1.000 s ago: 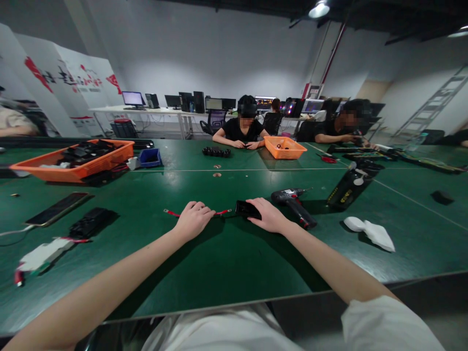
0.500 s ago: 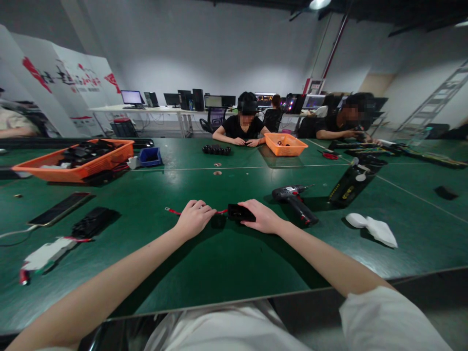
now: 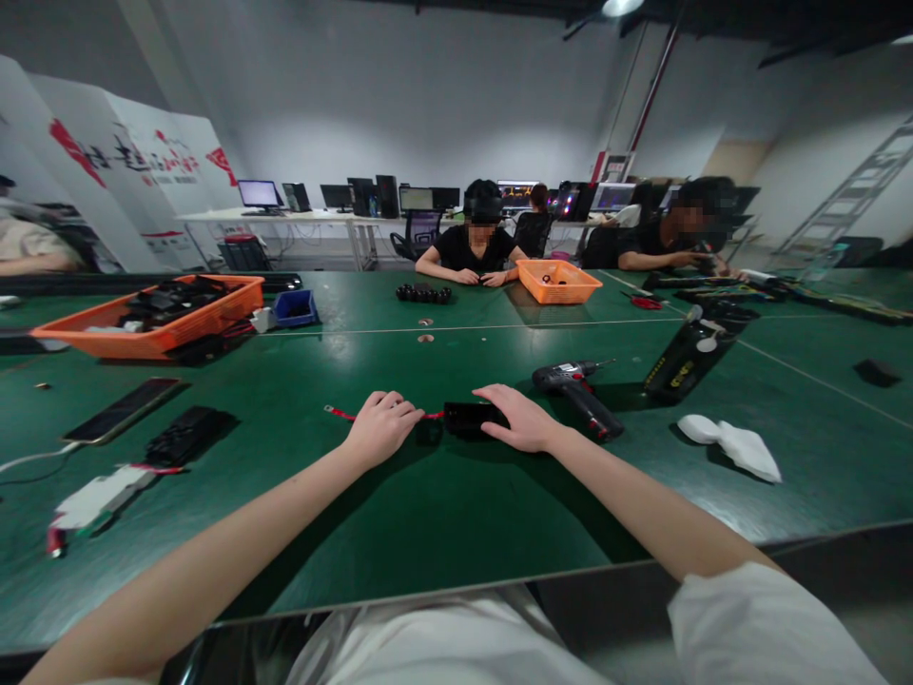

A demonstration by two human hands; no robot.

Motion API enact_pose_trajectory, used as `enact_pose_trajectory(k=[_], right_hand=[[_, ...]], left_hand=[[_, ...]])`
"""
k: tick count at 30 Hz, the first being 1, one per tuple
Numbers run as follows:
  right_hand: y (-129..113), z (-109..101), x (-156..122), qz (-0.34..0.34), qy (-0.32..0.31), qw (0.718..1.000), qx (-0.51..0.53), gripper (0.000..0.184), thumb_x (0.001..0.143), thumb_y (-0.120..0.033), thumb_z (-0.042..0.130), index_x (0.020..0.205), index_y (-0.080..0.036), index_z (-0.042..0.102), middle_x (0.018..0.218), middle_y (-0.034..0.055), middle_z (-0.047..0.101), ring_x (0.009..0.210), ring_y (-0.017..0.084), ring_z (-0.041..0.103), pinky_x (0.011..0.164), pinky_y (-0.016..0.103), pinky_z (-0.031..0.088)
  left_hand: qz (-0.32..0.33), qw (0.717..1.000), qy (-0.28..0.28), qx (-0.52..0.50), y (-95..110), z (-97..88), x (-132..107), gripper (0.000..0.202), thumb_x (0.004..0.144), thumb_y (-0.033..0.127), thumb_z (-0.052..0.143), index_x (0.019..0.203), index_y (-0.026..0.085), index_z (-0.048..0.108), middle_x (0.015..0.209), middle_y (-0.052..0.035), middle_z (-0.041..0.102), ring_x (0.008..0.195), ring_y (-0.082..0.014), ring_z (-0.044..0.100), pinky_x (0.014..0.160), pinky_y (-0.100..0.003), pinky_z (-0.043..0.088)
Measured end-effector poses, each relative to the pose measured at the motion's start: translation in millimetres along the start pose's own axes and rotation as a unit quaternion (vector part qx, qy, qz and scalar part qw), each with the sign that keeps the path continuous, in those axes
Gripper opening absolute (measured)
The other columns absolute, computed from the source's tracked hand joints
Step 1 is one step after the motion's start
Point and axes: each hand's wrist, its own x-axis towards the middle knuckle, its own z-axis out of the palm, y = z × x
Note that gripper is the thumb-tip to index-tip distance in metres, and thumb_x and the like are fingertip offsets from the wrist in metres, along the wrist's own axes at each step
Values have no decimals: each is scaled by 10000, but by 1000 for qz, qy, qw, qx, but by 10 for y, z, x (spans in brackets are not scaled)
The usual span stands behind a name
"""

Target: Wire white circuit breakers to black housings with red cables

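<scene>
A small black rectangular housing lies on the green table in front of me, and a red wire comes out of its left end. The wire passes under my left hand, whose fingers are curled down over it; a metal ring terminal shows at its free end. At the housing's right end is my right hand, thumb and fingers spread apart, partly covering that end. Whether its fingertips touch the housing I cannot tell. Just right of this hand lies a cordless drill.
A black canister-like pack and a white bow-shaped item are at right. At left are a phone, a white-and-black assembly, an orange basket and a blue bin. Another person sits opposite by an orange basket.
My right hand has loosened on the black housing and shifted slightly right, its fingers and thumb spreading. My left hand stays on the red wire. The housing looks turned a little.
</scene>
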Motion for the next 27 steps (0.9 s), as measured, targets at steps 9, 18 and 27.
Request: enact_pose_trajectory(k=[9, 18, 27], right_hand=[[412, 10, -143, 155, 16, 976, -151, 205, 905, -231, 540, 1083, -168, 620, 1061, 107, 643, 943, 229, 627, 811, 312, 477], [424, 141, -87, 157, 6, 983, -93, 119, 901, -183, 554, 997, -196, 622, 938, 43, 664, 773, 155, 594, 664, 259, 387], [442, 137, -79, 168, 2, 985, -44, 25, 871, -175, 570, 861, -193, 585, 720, -3, 617, 612, 125, 501, 559, 248, 297]], left_hand=[[-4, 1000, -10, -4, -1, 12, 2, 247, 982, 244, 489, 1108, 255, 701, 1000, -43, 746, 976, -232, 595, 845, -418, 387], [-6, 1000, -12, -4, 10, -14, 11, 254, 986, 240, 480, 1115, 251, 699, 1013, -47, 747, 982, -236, 598, 848, -414, 387], [-7, 1000, -12, -1, 9, -21, 5, 251, 979, 237, 491, 1105, 250, 707, 1009, -51, 748, 981, -236, 604, 840, -406, 391]])
